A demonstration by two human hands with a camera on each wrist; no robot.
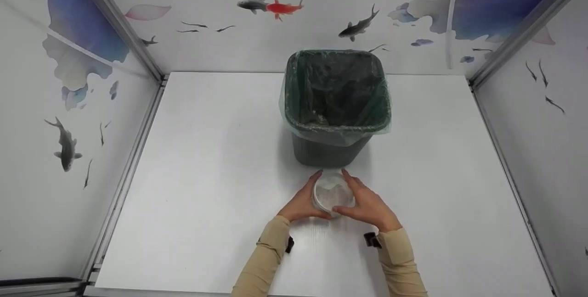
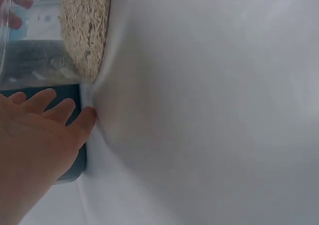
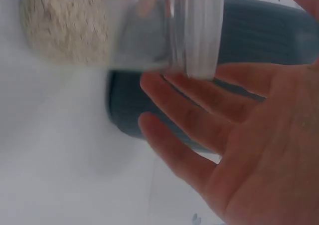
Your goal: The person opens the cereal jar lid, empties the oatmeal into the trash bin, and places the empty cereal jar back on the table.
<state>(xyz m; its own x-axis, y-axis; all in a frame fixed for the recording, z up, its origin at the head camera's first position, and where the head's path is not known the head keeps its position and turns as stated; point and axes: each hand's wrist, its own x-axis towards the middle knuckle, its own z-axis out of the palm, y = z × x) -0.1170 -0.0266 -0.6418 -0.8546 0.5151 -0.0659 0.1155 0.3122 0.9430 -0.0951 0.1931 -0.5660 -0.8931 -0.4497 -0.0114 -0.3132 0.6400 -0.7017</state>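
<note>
A clear jar (image 1: pixel 333 191) with a round, whitish translucent lid (image 3: pixel 202 30) stands upright on the table between both hands. Pale oat-like flakes (image 2: pixel 87 30) fill its lower part. On the jar's left side is my left hand (image 1: pixel 301 204), thumb along the front and fingers reaching round toward the back. The right hand (image 1: pixel 370 207) holds it from the other side, its thumb over the front of the lid rim and its fingertips at the lid and upper wall. In the right wrist view the two lower fingers (image 3: pixel 172 142) stand out away from the jar.
Just behind the jar stands a dark grey-green trash bin (image 1: pixel 321 152) with a thin plastic liner (image 1: pixel 349 138) folded over its rim. The white table (image 1: pixel 206 196) is bounded by printed panels (image 1: pixel 197 35) at the back and sides.
</note>
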